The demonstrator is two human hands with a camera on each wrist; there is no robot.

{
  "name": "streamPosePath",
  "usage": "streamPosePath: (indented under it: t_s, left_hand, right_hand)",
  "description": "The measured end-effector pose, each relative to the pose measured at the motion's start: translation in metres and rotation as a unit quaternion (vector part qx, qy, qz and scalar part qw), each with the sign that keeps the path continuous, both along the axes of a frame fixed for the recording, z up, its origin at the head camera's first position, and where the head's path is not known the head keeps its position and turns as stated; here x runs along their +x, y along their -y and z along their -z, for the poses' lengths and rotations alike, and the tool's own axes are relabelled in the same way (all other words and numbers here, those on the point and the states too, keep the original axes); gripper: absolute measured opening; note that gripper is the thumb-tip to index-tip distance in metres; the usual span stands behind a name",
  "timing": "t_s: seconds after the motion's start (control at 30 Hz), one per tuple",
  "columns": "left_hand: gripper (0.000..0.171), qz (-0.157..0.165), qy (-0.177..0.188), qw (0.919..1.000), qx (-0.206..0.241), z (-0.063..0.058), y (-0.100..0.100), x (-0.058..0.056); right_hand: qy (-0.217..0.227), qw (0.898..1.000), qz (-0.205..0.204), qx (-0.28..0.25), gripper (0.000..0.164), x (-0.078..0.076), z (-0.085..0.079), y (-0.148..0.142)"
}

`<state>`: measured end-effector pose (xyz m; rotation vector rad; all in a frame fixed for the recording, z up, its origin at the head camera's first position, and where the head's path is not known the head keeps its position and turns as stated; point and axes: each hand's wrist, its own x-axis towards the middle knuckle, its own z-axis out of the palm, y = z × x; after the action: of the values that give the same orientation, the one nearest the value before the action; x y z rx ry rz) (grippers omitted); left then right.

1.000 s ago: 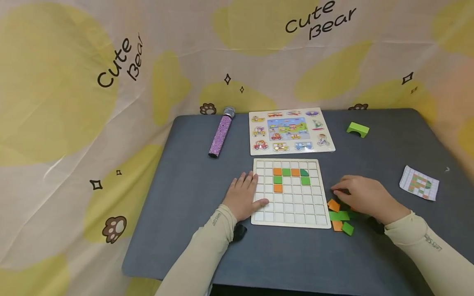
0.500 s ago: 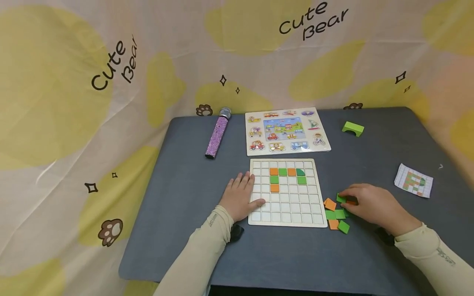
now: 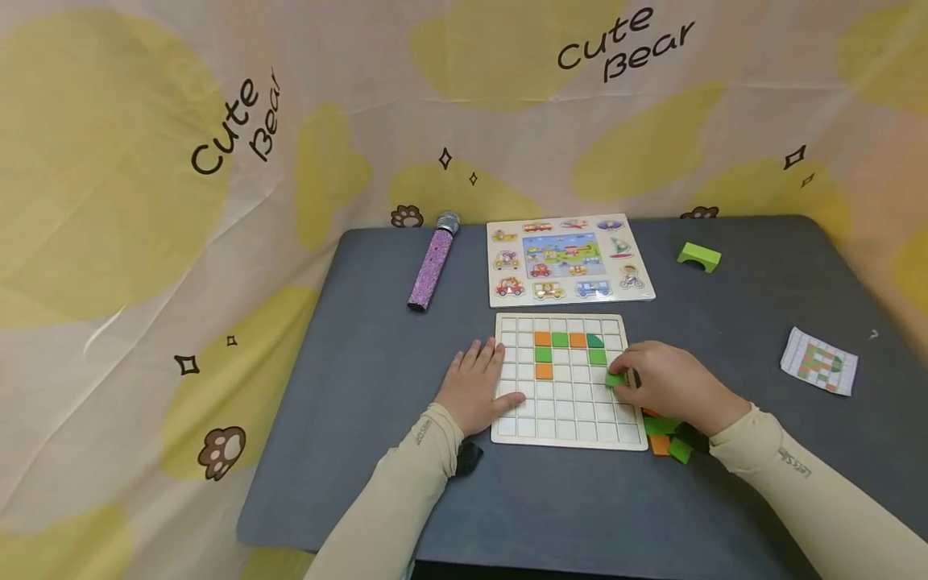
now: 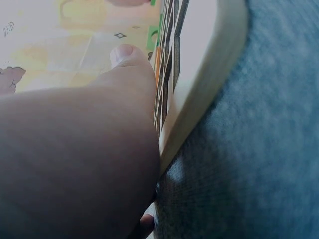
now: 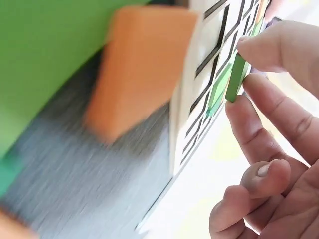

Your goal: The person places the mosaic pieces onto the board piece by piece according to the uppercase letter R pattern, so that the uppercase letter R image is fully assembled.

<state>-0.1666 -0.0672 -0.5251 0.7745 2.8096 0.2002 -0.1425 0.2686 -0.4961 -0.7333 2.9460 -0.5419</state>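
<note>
Tile (image 5: 236, 78) in fingers (image 5: 271, 99) — now over board (image 3: 561, 411)

I am in what looks like a children's play or learning corner; whether it belongs to a home or a nursery, I cannot tell. Just beyond my dark grey table (image 3: 348, 403) is a pale cloth (image 3: 507, 141) printed with yellow blotches, brown paw prints (image 3: 225, 453) and the words "Cute Bear". On the tabletop I see a vehicle picture puzzle (image 3: 565, 256), a grid board (image 3: 565, 409) with coloured tiles (image 3: 560, 340), a glittery purple microphone (image 3: 432, 268) and a green arch block (image 3: 700, 255).
</note>
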Motion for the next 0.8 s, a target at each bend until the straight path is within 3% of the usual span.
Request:
streamPosePath:
  t_s: [0.27, 0.57, 0.8]
  left_hand:
    - [0.094, -0.010, -0.005, 0.9999, -0.003, 0.009, 0.002, -0.001]
    - [0.094, -0.008, -0.001, 0.9999, -0.012, 0.002, 0.000, 0.000]
    - [0.094, -0.012, -0.003, 0.9998, -0.015, 0.003, 0.001, -0.001]
  right_hand:
    - [-0.001, 0.999, -0.035, -0.011, 0.020, -0.017, 0.004, 0.033]
    - [0.006, 0.998, -0.066, -0.023, 0.017, -0.029, 0.009, 0.057]
    - [-0.015, 0.995, -0.100, -0.014, 0.015, -0.034, 0.009, 0.064]
